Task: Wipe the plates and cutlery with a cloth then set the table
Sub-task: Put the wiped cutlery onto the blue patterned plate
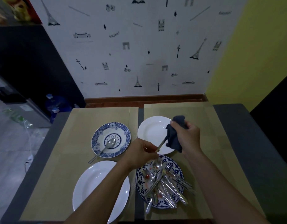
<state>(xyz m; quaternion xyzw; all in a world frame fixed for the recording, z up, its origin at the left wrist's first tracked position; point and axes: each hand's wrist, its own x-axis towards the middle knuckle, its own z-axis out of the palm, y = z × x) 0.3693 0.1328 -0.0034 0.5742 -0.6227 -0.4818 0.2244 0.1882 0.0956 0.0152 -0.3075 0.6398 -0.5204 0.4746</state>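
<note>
My right hand (187, 138) grips a dark blue cloth (174, 139) wrapped round the far end of a piece of cutlery (160, 147). My left hand (142, 152) pinches the near end of its handle above the table. Below them a blue patterned plate (180, 172) holds a heap of several forks and spoons (167, 183). A white plate (151, 132) lies behind the cloth. A blue-rimmed plate (121, 126) at centre left carries one spoon (105, 147). Another white plate (94, 188) sits at the near left, partly under my left forearm.
Tan placemats (63, 167) cover a grey table (246, 143) that stands against a patterned wall. To the left are a dark refrigerator (26, 70) and blue water jugs (55, 104) on the floor. A dark chair back (278, 123) rises at the right.
</note>
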